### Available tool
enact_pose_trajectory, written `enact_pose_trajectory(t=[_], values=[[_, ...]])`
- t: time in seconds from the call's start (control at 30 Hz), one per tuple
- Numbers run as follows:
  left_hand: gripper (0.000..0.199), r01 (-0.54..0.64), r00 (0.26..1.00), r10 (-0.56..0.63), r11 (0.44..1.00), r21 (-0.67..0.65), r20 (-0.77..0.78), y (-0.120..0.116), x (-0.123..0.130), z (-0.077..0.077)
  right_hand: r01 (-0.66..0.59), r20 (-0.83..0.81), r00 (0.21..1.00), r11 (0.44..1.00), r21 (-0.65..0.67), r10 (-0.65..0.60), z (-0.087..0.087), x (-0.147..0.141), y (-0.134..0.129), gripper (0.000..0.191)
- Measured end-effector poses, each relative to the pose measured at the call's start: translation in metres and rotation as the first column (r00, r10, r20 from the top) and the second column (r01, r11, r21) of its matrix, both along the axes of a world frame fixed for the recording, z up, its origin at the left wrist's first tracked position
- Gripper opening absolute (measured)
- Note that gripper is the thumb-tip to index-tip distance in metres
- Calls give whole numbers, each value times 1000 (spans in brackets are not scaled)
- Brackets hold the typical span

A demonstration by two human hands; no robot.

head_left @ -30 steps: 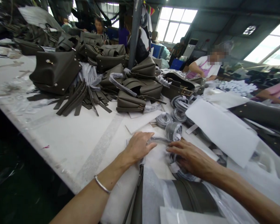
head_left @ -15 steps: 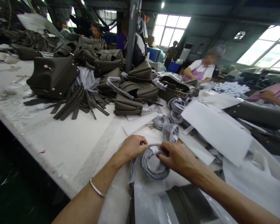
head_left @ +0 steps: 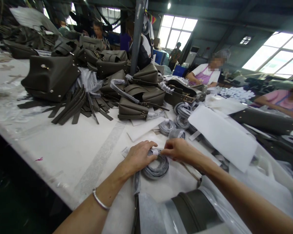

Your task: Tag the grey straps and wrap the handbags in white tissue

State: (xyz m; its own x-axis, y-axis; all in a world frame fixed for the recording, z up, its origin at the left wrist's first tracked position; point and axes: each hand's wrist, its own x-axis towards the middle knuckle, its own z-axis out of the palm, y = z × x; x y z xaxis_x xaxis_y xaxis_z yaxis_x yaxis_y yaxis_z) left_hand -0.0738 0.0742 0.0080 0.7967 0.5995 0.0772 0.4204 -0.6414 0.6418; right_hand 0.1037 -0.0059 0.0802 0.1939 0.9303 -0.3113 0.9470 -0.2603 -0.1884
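Note:
A coiled strap (head_left: 156, 172) in clear wrap lies on the white table, with a white band (head_left: 155, 152) across its top. My left hand (head_left: 140, 157) is closed on the coil's upper left side, thumb reaching over the ring. Fingertips pinched together, my right hand (head_left: 177, 149) is at the coil's upper right edge, beside the white band; what lies between those fingers is hidden. Just below the coil is a dark olive bag (head_left: 195, 208), partly covered by white sheet and clear plastic.
More wrapped coils (head_left: 167, 126) lie beyond my hands. Olive bags (head_left: 141, 94) and loose strips (head_left: 73, 104) are heaped at the back left of the table (head_left: 63, 143). A white sheet (head_left: 222, 136) lies to the right. A co-worker in a purple apron (head_left: 203, 76) sits across.
My left hand has moved onto the coil, its thumb now over the ring. The right hand has drawn back from inside the ring to its outer edge. The coil sits slightly farther left.

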Motion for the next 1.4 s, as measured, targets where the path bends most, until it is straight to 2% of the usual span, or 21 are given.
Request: enact_pose_trajectory(t=[0.1, 0.17, 0.23, 0.33, 0.4, 0.5, 0.77, 1.0, 1.17, 1.33, 1.4], values=[[31, 37, 998, -34, 998, 50, -58, 1, -4, 2, 63, -44, 997, 996, 61, -61, 15, 23, -13, 20], [28, 84, 992, -76, 992, 91, -97, 3, -8, 3, -28, 34, 999, 998, 57, 26, 14, 32, -26, 16], [26, 116, 988, -101, 984, 133, -116, 4, -10, 4, -169, 101, 981, 985, 24, 166, 4, 32, -37, 16], [25, 140, 985, -117, 972, 189, -130, 1, -10, 4, -338, 223, 917, 941, -2, 330, -22, 20, -46, 21], [23, 154, 982, -124, 965, 213, -146, -2, -8, 4, -382, 325, 871, 924, -22, 368, -35, 10, -46, 23], [21, 141, 979, -102, 964, 225, -175, -4, -6, 7, -391, 401, 836, 920, -42, 374, -44, -1, -42, 23], [18, 77, 990, -68, 995, 66, -122, 3, -6, 9, -425, 435, 808, 905, -35, 397, -43, 10, -36, 25], [25, 61, 996, -58, 997, 46, -72, 6, -6, 3, -468, 425, 773, 876, -116, 470, -29, 5, -34, 26], [27, 70, 996, -69, 997, 29, -57, 8, -6, 0, -567, 379, 715, 805, -175, 587, -25, 13, -22, 24], [28, 69, 997, -68, 997, 19, -47, 8, -7, -1, -756, 288, 594, 644, -119, 751, -21, 36, -27, 20], [28, 72, 996, -72, 997, 14, -53, 8, -7, 0, -760, 201, 624, 646, -67, 755, -20, 44, -33, 22]])
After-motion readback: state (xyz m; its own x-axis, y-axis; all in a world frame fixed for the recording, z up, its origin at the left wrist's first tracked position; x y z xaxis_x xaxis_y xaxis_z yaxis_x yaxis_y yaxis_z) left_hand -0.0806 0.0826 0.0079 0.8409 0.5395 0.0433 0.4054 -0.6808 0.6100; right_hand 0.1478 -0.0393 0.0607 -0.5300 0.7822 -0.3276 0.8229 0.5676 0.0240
